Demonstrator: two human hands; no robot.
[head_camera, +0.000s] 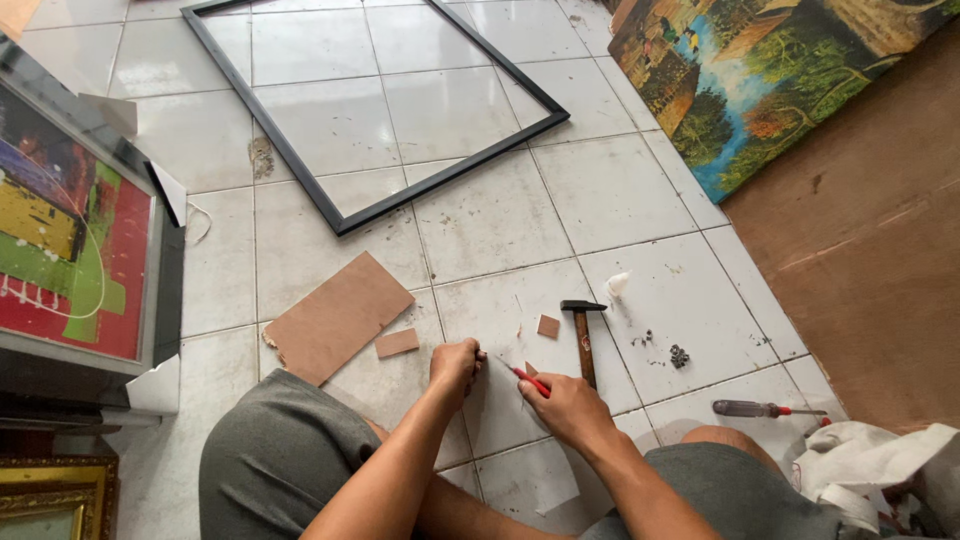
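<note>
I sit on a white tiled floor with my knees spread. My left hand is curled into a fist pressed on the tile; whether it holds something is hidden. My right hand grips a thin red-handled cutter, its tip pointing toward my left hand. A small brown board scrap lies by the blade. A hammer with a wooden handle lies just beyond my right hand.
A brown hardboard piece and two small offcuts lie ahead. An empty black frame lies farther off. Framed abstract painting left, landscape canvas top right, screwdriver, small screws, brown board right.
</note>
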